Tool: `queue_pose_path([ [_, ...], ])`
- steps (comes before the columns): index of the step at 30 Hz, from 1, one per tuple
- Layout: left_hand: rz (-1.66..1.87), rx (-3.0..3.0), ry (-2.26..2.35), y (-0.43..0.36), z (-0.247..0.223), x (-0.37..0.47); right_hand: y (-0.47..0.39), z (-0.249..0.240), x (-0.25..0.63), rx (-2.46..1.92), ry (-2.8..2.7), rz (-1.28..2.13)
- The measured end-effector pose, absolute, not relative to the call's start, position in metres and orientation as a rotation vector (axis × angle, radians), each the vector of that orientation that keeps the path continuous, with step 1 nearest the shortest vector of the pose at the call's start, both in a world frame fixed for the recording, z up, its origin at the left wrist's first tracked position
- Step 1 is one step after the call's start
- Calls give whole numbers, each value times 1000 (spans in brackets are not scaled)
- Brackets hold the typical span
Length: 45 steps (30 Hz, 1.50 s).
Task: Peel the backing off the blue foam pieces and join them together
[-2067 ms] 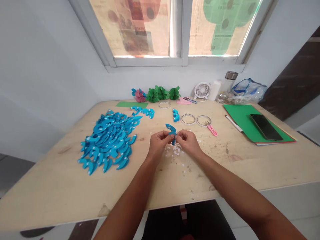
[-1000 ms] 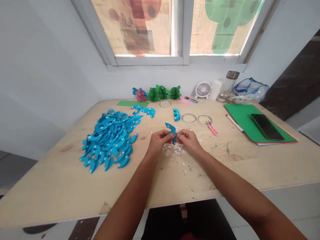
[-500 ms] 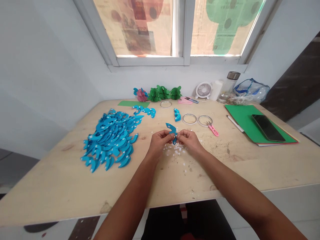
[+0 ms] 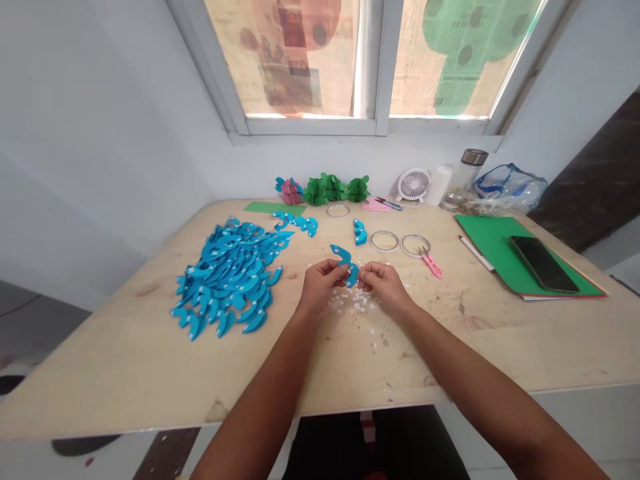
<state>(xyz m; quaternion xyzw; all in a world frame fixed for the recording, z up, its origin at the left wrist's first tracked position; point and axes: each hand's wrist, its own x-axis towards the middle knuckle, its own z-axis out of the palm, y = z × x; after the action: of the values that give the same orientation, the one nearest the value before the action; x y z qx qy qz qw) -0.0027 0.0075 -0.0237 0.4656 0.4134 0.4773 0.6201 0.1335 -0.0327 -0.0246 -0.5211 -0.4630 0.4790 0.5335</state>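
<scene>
My left hand (image 4: 324,281) pinches a curved blue paper piece (image 4: 341,253) with small white squares on it, held just above the table. Close to the piece's lower right end, my right hand (image 4: 383,283) has thumb and fingers pinched together; what lies between them is too small to make out. Beneath both hands, small white paper scraps (image 4: 361,301) are scattered on the wood. To the left spreads a big heap of similar blue paper pieces (image 4: 235,273), many bearing white squares.
Beyond my hands lie another blue piece (image 4: 359,231), thin tape rolls (image 4: 384,241) and pink snips (image 4: 431,263). A phone (image 4: 544,263) rests on green sheets (image 4: 487,248) at right. Green folded-paper shapes (image 4: 331,189), a small fan (image 4: 414,185) and a bottle (image 4: 467,173) line the wall.
My right fingertips have moved slightly away from the blue piece, and more of its lower end shows. My left hand keeps its hold. The view has shifted a little.
</scene>
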Motion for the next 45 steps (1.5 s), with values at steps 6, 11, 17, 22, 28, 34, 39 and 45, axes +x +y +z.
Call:
queue_pose_path([
  [6,1137,1254,986,3,-19,2,-33,-23,132,-1271,-1044,1148],
  [11,1140,1335,982,1,-17,4,-32,-25,133,-1262,-941,1188],
  [17,1127,1298,977,3,-20,4,-32,-24,133,-1248,-909,1205],
  [22,1102,1096,956,6,-24,1,-33,-25,133,-1259,-1008,1198],
  [28,1129,883,907,10,-23,-4,-37,-27,132,-1259,-1316,1243],
  [34,1184,782,885,14,-22,-9,-39,-23,131,-1223,-1333,1201],
  [39,1208,745,877,12,-18,-9,-39,-21,130,-1275,-1364,1153],
  [45,1158,781,838,8,-15,-6,-38,-19,131,-1319,-1247,1032],
])
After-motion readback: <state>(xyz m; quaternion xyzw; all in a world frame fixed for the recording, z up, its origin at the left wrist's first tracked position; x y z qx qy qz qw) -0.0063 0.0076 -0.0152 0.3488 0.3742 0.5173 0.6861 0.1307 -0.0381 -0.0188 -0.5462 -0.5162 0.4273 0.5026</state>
